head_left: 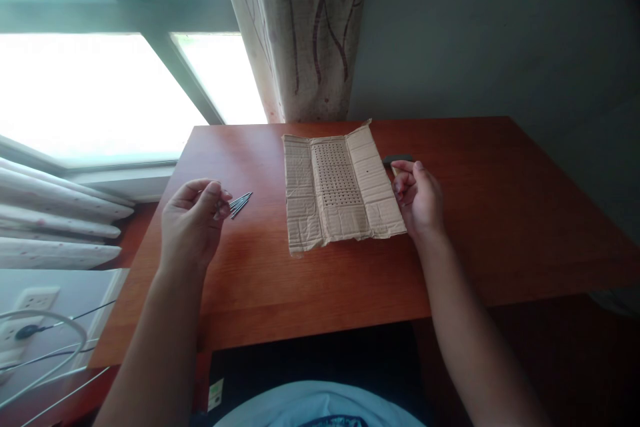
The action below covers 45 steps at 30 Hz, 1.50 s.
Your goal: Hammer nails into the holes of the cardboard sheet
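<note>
In the head view, the creased cardboard, dotted with holes, rests on the bench between both hands. The left hand, fingers narrow, is beside thin rods; the right hand curls by the cardboard; I cannot tell whether either holds anything.

Pale blue shirt with dark print, bare forearms

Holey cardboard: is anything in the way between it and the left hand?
Just the little bunch of thin dark sticks, lying on the table by the left hand. Past them, nothing visible blocks the cardboard.
</note>
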Tool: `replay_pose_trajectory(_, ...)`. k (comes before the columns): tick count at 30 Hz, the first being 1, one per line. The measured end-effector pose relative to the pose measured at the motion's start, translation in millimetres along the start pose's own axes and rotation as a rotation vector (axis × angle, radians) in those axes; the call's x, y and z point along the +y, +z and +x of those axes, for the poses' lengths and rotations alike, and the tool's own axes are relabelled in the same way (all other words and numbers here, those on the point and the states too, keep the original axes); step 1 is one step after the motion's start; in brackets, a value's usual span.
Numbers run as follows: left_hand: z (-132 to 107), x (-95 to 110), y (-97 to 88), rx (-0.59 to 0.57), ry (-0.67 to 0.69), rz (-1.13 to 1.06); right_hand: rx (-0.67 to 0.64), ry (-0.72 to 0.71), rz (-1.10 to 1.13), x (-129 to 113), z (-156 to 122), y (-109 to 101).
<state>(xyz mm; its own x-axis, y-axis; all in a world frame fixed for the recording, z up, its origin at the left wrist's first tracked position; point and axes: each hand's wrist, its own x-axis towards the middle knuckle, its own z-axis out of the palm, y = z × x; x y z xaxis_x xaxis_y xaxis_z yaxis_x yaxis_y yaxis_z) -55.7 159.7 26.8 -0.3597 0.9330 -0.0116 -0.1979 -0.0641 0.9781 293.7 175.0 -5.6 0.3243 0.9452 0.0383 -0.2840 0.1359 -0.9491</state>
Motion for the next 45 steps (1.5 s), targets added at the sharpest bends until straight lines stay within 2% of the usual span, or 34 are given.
replay_pose_trajectory(5, -4.0, -0.8, 1.1, -0.022, 0.001, 0.047, 0.004, 0.005, 0.027, 0.7, -0.6, 0.2)
replay_pose_trajectory(10, -5.0, -4.0, 0.1, -0.111, -0.054, 0.224, -0.006, -0.005, 0.007, 0.0, -1.0, 1.2)
replay_pose_trajectory(17, -14.9, 2.2, 12.4, -0.08, 0.118, 0.448, -0.001, 0.001, -0.023, -0.1, -0.9, 1.2)
replay_pose_trajectory(22, -18.2, 8.5, 17.7, -0.145, 0.224, 0.563, -0.002, 0.008, -0.03, -1.5, -2.5, 2.9)
replay_pose_trajectory(26, -18.5, 8.4, 19.8, -0.159, 0.188, 0.531, 0.0, 0.005, -0.045, -2.9, -3.6, 4.0)
replay_pose_trajectory(32, -22.6, 12.8, 25.7, -0.19, 0.137, 0.372, -0.005, 0.022, -0.034, -1.4, -2.9, 2.4)
replay_pose_trajectory(36, -26.5, 19.4, 30.2, -0.182, 0.166, 0.37, -0.015, 0.027, -0.045, -3.0, -4.1, 3.1)
replay_pose_trajectory(41, -36.7, 32.5, 53.2, -0.213, 0.206, 0.361, -0.075, 0.021, -0.06, -7.1, -9.1, 6.7)
replay_pose_trajectory(45, -43.7, 38.4, 89.7, -0.461, 0.127, 0.265, -0.145, 0.023, -0.053, -7.1, -12.1, 7.3)
